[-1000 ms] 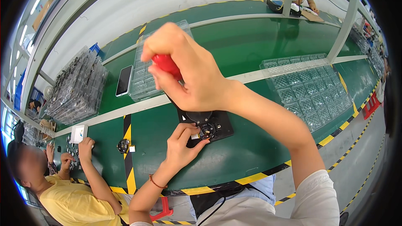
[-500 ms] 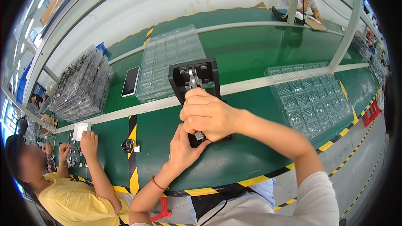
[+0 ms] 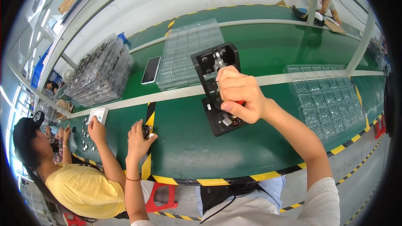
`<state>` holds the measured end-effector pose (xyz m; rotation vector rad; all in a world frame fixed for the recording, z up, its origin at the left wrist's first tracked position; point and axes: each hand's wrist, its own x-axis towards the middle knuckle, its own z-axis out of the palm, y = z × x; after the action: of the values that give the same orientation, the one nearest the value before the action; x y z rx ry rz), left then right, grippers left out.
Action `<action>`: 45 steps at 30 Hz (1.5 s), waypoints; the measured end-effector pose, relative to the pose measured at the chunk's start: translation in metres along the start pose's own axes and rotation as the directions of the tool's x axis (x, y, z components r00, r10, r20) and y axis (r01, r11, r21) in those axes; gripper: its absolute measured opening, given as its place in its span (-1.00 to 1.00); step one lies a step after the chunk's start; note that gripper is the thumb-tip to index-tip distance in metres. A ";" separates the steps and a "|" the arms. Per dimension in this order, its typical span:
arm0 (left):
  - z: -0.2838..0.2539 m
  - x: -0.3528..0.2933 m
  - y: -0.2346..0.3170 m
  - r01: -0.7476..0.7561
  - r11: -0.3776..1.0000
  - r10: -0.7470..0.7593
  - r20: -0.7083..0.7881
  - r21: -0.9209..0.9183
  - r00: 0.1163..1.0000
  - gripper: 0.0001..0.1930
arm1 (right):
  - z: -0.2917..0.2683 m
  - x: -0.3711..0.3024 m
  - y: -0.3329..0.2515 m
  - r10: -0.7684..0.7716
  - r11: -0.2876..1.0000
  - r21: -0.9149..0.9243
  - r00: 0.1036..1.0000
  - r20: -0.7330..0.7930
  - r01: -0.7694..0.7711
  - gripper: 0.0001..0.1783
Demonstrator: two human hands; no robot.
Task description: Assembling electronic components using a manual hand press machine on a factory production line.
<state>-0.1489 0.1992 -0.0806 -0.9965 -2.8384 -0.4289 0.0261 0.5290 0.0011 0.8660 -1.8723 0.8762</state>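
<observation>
My right hand (image 3: pixel 243 94) is closed round the red-gripped lever of a toggle clamp (image 3: pixel 218 60), which is mounted on a black upright fixture (image 3: pixel 205 69). On the fixture's base, below that hand, a small assembly with a silver block (image 3: pixel 227 121) sits partly in view. My left hand (image 3: pixel 139 140) is at a small black round part (image 3: pixel 146 131) on the striped tape, its thumb and fingers apart around it. A small white piece (image 3: pixel 152 135) shows by the thumb. Whether the fingers touch the part is hard to see.
Clear plastic trays lie flat at the right (image 3: pixel 328 104) and beyond the rail (image 3: pixel 188 50). A tall stack of filled trays (image 3: pixel 100 71) and a phone (image 3: pixel 151 70) are at the left. A co-worker in yellow (image 3: pixel 83 188) handles small parts beside a white box (image 3: pixel 98 116).
My left hand has left the fixture and moved left to the black round part. My right hand stays on the clamp lever, and the base assembly now shows. The view has shifted.
</observation>
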 end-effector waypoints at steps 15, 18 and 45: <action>-0.009 -0.001 0.116 -0.060 0.692 0.327 0.239 -0.719 0.914 -0.39 | 0.020 -0.049 -0.060 -0.108 0.831 -0.531 0.985 0.137 0.165 -0.64; -0.016 0.002 0.152 -0.014 0.516 0.468 0.268 -0.857 0.842 -0.33 | 0.017 -0.058 -0.062 -0.038 0.866 -0.475 0.967 0.251 0.157 -0.66; 0.038 -0.002 0.198 -0.176 0.116 0.572 -0.079 -0.978 0.816 -0.91 | 0.020 -0.086 -0.068 0.541 0.832 -0.076 0.834 -0.106 -0.549 -0.64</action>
<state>-0.0236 0.3574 -0.0718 -2.0537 -1.9979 -2.3486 0.1073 0.4961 -0.0685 0.2105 -2.1075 1.1210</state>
